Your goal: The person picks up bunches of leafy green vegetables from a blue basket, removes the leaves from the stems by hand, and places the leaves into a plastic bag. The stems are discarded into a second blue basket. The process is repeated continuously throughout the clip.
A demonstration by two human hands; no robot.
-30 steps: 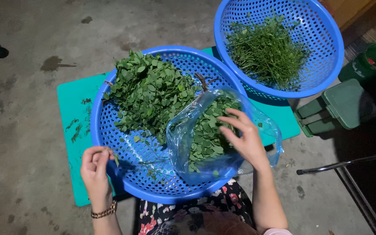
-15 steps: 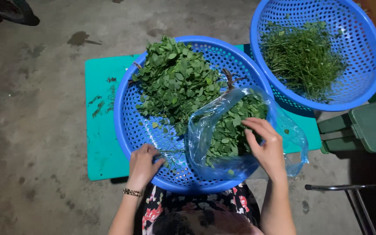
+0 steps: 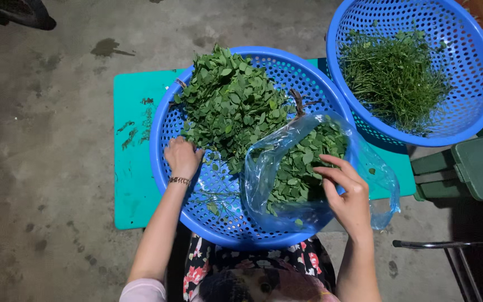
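Concrete floor (image 3: pixel 40 140), stained, far left. Teal mat (image 3: pixel 132 168) lies flat on it, flecked with green scraps along its left part.

Large blue perforated basket (image 3: pixel 166 162) sits on the mat, close in front of the person. Heap of small round green leaves (image 3: pixel 230 106) fills its upper left half. Left hand (image 3: pixel 183 157) rests inside the basket at the lower left edge of the heap, knuckles up, fingers curled together into the leaves; thin bracelet (image 3: pixel 179 180) at the wrist. Whether a bunch is clamped in the fingers cannot be told.

Clear plastic bag (image 3: pixel 308 173) lies in the basket's right half, mouth open toward the heap, part-filled with the same leaves and spilling over the rim at right. Right hand (image 3: pixel 349 196) is at the bag's near right side, fingers spread apart and touching the film, holding the opening.

Second blue basket (image 3: pixel 476 84) upper right, overlapping the first one's rim, holds bare green stems (image 3: pixel 395 78). Green plastic box (image 3: pixel 470 168) below it. Metal bar (image 3: pixel 448 244) lower right.
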